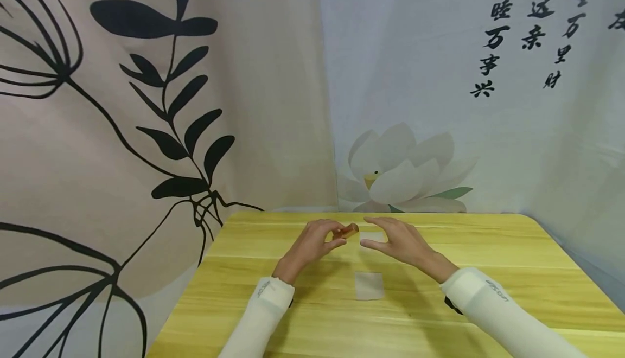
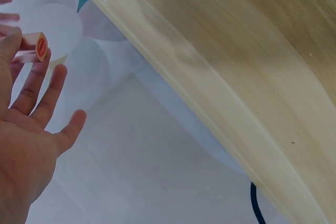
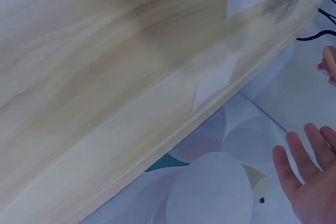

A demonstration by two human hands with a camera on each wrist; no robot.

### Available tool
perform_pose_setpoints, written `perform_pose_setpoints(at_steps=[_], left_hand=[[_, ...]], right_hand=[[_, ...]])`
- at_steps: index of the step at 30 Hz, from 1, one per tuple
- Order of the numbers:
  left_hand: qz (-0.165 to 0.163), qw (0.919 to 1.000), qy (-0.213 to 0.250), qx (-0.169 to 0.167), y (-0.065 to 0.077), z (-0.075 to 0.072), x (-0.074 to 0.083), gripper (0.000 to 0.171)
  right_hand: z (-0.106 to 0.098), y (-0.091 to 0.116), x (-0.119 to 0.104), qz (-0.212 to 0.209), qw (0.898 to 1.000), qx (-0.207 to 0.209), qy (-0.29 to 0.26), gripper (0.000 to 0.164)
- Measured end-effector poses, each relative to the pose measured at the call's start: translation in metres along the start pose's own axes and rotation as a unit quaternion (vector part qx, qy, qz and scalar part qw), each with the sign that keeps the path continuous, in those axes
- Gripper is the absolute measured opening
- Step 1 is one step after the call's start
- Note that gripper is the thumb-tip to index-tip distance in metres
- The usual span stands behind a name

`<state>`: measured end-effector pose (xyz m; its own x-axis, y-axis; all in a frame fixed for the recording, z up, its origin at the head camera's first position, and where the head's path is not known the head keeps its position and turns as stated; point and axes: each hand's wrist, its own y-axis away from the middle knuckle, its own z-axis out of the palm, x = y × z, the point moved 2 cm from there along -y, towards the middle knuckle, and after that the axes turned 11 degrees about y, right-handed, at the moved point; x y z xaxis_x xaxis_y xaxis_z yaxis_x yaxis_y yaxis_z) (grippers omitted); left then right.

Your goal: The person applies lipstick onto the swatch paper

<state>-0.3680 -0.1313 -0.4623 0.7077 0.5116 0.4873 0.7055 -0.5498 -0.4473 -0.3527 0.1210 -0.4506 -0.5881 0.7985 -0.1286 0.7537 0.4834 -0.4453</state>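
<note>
In the head view my left hand (image 1: 312, 242) pinches a small reddish-brown seal stamp (image 1: 349, 231) between thumb and fingers above the table. The left wrist view shows the red face of the stamp (image 2: 41, 48), with the other fingers spread. Opposite it, my right hand (image 1: 403, 242) hovers with thumb and fingers apart, touching nothing. A white paper square (image 1: 372, 237) lies between the hands, partly hidden by the right one. Nearer to me lies a second paper square (image 1: 369, 286). Whether either paper bears a mark cannot be made out.
The yellow wood-grain table (image 1: 332, 331) has its far edge against a hanging cloth (image 1: 273, 103) printed with plants, a lotus and dark characters. White sleeves (image 1: 493, 304) cover both forearms.
</note>
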Motion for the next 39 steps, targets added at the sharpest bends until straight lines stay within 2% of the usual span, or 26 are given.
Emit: perform_pose_setpoints(at_steps=[3, 15, 26, 34, 39], left_hand=[[0.0, 1.0, 0.005, -0.001, -0.001, 0.0, 0.002, 0.021], [0.001, 0.9998, -0.02, -0.008, 0.001, 0.001, 0.005, 0.028], [0.009, 0.9998, -0.018, -0.008, -0.001, 0.002, 0.006, 0.025], [0.019, 0.9995, -0.026, -0.009, -0.003, 0.005, 0.009, 0.025], [0.016, 0.9994, -0.031, -0.004, -0.004, 0.005, 0.01, 0.022]], right_hand=[[0.0, -0.003, -0.004, -0.011, 1.0, 0.006, -0.004, 0.068], [0.003, -0.009, -0.015, -0.04, 0.999, 0.024, -0.011, 0.06], [0.005, -0.013, -0.019, -0.062, 0.997, 0.049, -0.02, 0.051], [0.005, -0.017, -0.022, -0.075, 0.995, 0.053, -0.035, 0.024], [0.005, -0.018, -0.023, -0.069, 0.996, 0.046, -0.025, 0.019]])
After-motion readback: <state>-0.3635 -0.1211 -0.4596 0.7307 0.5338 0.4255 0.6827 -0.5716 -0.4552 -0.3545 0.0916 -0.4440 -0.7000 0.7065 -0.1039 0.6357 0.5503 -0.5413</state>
